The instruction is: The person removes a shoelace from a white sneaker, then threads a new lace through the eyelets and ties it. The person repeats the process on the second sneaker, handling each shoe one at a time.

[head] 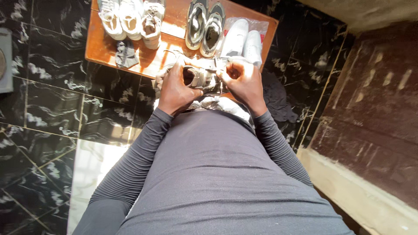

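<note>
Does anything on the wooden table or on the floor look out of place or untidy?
Mostly tidy: the shoes stand in pairs on the wooden table. Two things look stray: a dark sock lies crumpled beside the white shoes, and a dark cloth lies bunched on the floor.

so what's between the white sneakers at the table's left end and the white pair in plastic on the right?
Head view: a grey pair of sneakers stands between the white sneakers and the bagged white pair, on the wooden table.
</note>
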